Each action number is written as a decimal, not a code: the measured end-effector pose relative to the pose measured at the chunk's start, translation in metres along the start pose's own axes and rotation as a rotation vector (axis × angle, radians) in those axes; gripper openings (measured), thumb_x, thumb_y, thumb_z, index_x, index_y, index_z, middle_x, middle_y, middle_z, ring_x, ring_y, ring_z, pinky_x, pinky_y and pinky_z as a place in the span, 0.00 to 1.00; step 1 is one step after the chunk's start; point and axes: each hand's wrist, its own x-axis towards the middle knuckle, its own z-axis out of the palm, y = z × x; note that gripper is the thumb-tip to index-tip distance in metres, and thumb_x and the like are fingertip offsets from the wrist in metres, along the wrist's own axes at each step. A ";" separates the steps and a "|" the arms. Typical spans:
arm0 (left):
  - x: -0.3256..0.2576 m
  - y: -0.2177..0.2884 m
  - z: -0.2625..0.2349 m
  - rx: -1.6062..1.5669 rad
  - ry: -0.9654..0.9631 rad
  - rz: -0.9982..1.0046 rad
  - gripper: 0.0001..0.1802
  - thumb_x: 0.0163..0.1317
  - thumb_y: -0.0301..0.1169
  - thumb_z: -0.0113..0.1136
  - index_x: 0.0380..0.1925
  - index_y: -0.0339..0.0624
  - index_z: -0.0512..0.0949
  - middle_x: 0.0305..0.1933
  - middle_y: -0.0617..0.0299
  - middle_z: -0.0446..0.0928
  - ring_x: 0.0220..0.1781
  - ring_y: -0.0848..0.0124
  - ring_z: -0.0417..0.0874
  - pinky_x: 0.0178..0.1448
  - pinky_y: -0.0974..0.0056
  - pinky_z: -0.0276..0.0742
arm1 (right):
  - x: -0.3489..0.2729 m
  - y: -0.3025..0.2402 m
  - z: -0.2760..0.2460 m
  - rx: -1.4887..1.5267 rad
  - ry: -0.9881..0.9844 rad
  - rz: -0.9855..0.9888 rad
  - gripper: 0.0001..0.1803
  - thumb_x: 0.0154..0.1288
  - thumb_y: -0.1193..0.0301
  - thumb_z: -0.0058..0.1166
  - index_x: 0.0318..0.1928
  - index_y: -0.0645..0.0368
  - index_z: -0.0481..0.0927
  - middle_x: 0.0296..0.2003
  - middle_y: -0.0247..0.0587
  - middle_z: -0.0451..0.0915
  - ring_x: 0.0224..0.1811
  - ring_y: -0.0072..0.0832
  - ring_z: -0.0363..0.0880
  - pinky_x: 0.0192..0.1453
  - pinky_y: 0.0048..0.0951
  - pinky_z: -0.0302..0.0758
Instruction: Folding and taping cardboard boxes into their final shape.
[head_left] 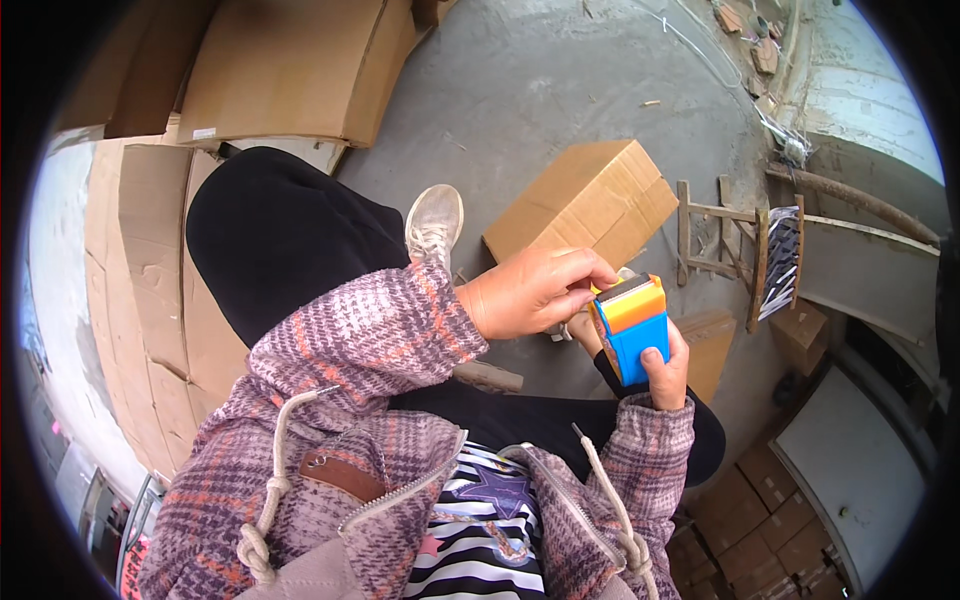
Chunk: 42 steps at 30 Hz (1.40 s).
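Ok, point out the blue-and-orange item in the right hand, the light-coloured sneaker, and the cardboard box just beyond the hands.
Blue-and-orange item (637, 343): head view, blue side just below the orange band.
Sneaker (435, 215): head view, upper near the toe.
Cardboard box (582, 200): head view, middle of its visible surface.

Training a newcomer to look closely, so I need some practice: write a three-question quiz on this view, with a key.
1. Which hand grips the blue-and-orange block?
2. True or false: the laced shoe is black.
3. Fill in: ahead of the hands, on the grey floor, stands a brown cardboard ____.

Key:
1. The right hand, with its thumb on the blue face; the left hand has its fingers at the top end.
2. False: the shoe is whitish.
3. Box.
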 end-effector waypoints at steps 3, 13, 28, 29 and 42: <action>-0.002 0.004 0.003 0.102 0.034 0.123 0.13 0.60 0.23 0.57 0.46 0.40 0.74 0.40 0.55 0.79 0.41 0.61 0.82 0.43 0.62 0.78 | -0.001 0.003 -0.003 0.048 -0.019 0.008 0.33 0.53 0.48 0.64 0.46 0.65 0.73 0.36 0.32 0.77 0.37 0.17 0.73 0.42 0.22 0.71; -0.002 0.008 -0.002 0.036 0.107 0.064 0.11 0.60 0.20 0.55 0.43 0.38 0.76 0.43 0.55 0.79 0.41 0.63 0.82 0.42 0.65 0.78 | 0.002 -0.001 -0.001 0.078 -0.060 0.016 0.35 0.51 0.46 0.66 0.45 0.65 0.74 0.37 0.34 0.78 0.38 0.19 0.75 0.42 0.23 0.72; 0.010 0.013 -0.013 -0.033 0.038 0.123 0.18 0.57 0.15 0.50 0.46 0.40 0.78 0.40 0.57 0.76 0.41 0.65 0.78 0.43 0.65 0.75 | 0.011 -0.030 -0.001 -0.117 -0.189 0.002 0.31 0.48 0.47 0.66 0.37 0.63 0.75 0.28 0.34 0.78 0.30 0.20 0.75 0.35 0.24 0.71; 0.009 0.013 -0.012 -0.032 0.039 0.123 0.18 0.57 0.15 0.50 0.46 0.40 0.78 0.40 0.57 0.76 0.41 0.65 0.78 0.43 0.65 0.75 | 0.012 -0.029 -0.001 -0.116 -0.189 0.002 0.31 0.48 0.47 0.66 0.37 0.63 0.75 0.28 0.34 0.78 0.30 0.20 0.75 0.35 0.24 0.71; 0.007 0.015 -0.013 -0.031 0.029 0.088 0.12 0.59 0.18 0.51 0.43 0.36 0.76 0.39 0.57 0.75 0.38 0.67 0.78 0.40 0.66 0.75 | 0.012 -0.024 -0.003 -0.128 -0.215 0.023 0.31 0.49 0.46 0.64 0.38 0.64 0.75 0.28 0.35 0.78 0.30 0.21 0.75 0.35 0.25 0.72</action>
